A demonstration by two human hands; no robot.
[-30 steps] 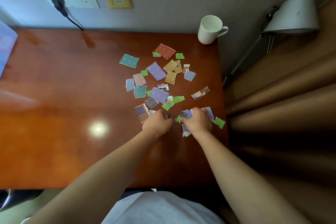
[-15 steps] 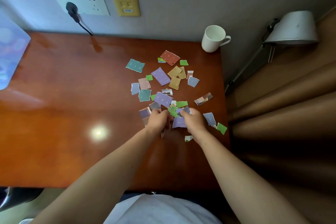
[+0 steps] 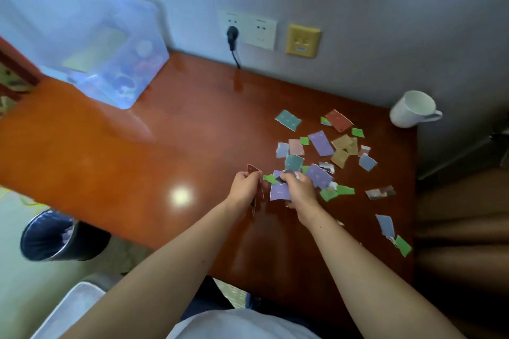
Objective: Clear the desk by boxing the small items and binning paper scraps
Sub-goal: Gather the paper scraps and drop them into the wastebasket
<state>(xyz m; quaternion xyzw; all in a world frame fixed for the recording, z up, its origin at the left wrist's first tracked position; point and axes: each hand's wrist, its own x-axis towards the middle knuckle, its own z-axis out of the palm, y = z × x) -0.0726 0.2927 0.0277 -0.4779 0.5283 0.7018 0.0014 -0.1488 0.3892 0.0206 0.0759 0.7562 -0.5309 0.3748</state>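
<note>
Several coloured paper scraps [image 3: 321, 142] lie scattered on the right part of the wooden desk [image 3: 137, 151]. My left hand [image 3: 246, 187] grips a few dark red scraps, held above the desk. Close beside it, my right hand [image 3: 298, 189] grips a bunch of scraps, a purple piece [image 3: 280, 191] hanging from it. A clear plastic box [image 3: 115, 63] with small items inside stands at the desk's back left, blurred. A dark bin [image 3: 52, 237] stands on the floor to the left of the desk.
A white mug [image 3: 411, 109] stands at the back right corner. A black plug and cable [image 3: 233, 44] hang from the wall socket down to the desk. Loose scraps [image 3: 391, 231] lie near the right edge.
Both hands have risen off the desk with scraps in them. The view has swung left, so the clear box and the bin now show.
</note>
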